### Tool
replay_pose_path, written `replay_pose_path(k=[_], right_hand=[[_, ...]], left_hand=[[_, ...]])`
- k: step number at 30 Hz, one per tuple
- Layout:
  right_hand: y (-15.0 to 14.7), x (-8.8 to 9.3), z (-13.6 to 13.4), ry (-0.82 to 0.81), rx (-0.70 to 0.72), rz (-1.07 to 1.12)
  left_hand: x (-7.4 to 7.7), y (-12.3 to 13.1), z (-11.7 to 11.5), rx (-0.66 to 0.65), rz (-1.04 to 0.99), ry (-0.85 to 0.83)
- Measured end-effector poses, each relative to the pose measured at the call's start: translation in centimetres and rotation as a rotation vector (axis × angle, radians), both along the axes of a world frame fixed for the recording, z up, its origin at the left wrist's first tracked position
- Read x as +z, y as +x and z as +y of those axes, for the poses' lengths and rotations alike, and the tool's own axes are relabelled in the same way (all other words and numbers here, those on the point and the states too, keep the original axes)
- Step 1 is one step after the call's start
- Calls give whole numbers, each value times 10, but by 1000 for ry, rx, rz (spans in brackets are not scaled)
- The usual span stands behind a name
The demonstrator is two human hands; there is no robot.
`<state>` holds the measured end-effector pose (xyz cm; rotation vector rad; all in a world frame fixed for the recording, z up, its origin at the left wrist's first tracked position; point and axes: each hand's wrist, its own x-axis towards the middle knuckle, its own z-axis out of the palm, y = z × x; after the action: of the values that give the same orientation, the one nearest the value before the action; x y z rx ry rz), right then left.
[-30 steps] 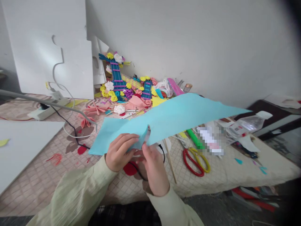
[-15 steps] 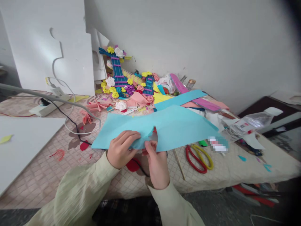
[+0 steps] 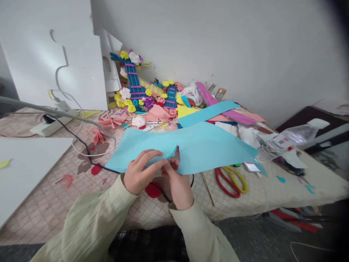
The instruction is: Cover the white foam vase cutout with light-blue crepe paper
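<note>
A wide sheet of light blue paper [image 3: 207, 145] spans the middle of the view, with a slit or gap running up from its near edge. My left hand [image 3: 141, 171] grips the near edge left of the gap, fingers over the paper. Close beside it, my right hand [image 3: 178, 185] pinches the paper at the gap, its fingertips touching those of my left hand. A small flap of blue stands up above the fingers. Part of the right fingers shows through the gap.
Scissors with red and yellow handles [image 3: 229, 182] and a thin stick [image 3: 208, 189] lie right of my hands. Behind are paper flowers [image 3: 132, 103] and blue strips [image 3: 208, 113]. A plastic bottle [image 3: 296, 140] is at right, a white board [image 3: 29, 163] at left, with cables near it.
My right hand has moved slightly up and left, so its fingertips now meet the left hand's. The gap in the paper looks narrower.
</note>
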<state>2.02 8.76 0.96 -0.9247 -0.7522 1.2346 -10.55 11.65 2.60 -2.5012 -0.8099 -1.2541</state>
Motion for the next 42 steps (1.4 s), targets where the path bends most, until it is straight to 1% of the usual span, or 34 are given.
replay_pose_path(k=[4, 9, 12, 15, 19, 25, 28, 32, 34, 36, 39, 42], right_hand=[[0, 1, -3, 8, -24, 55], [2, 8, -5, -8, -18, 166], [3, 13, -5, 3, -39, 219], [4, 15, -4, -40, -31, 239], [4, 15, -4, -95, 26, 306], [-3, 16, -4, -55, -8, 386], [-7, 15, -2, -79, -15, 425], [-9, 12, 0, -123, 29, 445], [-8, 12, -1, -110, 39, 424], [-6, 15, -3, -69, 11, 402], [-4, 19, -5, 0, -82, 395], [-3, 21, -5, 12, -132, 400]], left_hand=[[0, 0, 0, -2, 12, 43], [0, 0, 0, -24, -33, 43], [-1, 0, -1, -20, -33, 40], [-1, -1, -1, -24, -33, 38], [-1, -1, 0, -24, -35, 33], [-3, -1, 0, -52, -68, 28], [-4, -2, -1, -68, -70, 18], [-6, -3, -1, -76, -86, 13], [-7, -3, 0, -70, -97, 13], [-6, -3, -1, -57, -98, 15], [-6, -2, -2, -49, -90, 27], [-5, -1, -2, -54, -87, 27]])
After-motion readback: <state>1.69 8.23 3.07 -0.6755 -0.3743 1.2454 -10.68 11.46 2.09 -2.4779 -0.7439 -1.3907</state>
